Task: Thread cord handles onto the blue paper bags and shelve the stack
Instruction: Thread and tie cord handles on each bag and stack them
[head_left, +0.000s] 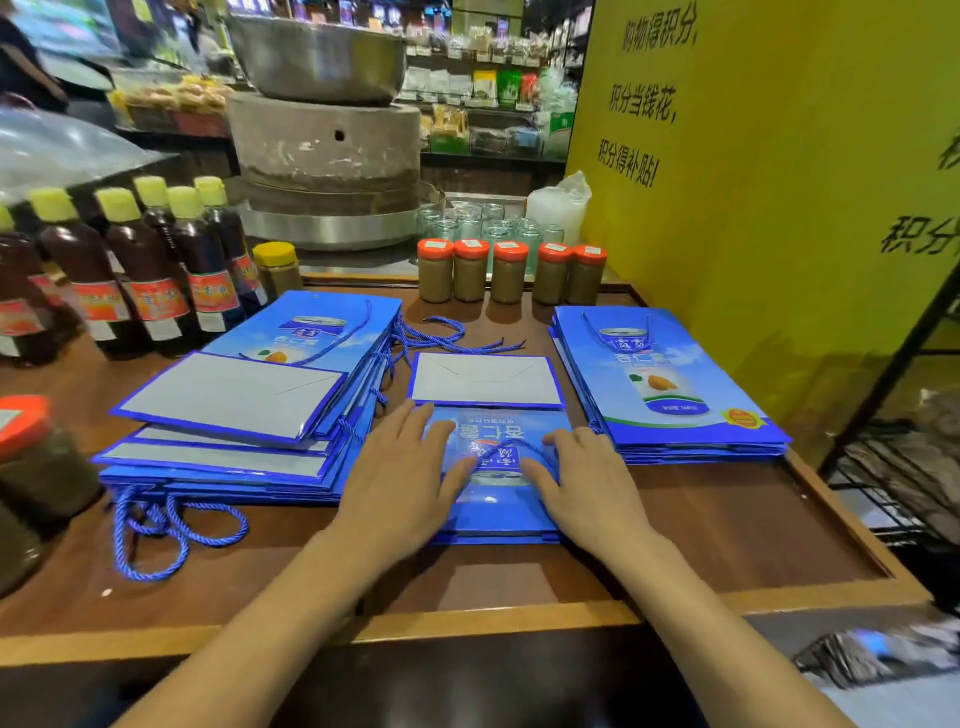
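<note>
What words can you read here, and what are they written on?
"购物得积分," on the yellow board
"积分当钱花," on the yellow board
"积分得补贴!" on the yellow board
"积分", cut off, at the board's right edge
"杏仁露" on the blue bags, upside down
Bottle labels: blurred.
Jar lid stickers: too small.

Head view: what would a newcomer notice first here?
Bright blue paper bags dominate the wooden table: a messy stack at left, a neat stack at right, and a single bag in the middle. The left hand and right hand lie flat on the single bag. Behind it stand orange-lidded jars, and a yellow wall fills the right side.
</note>
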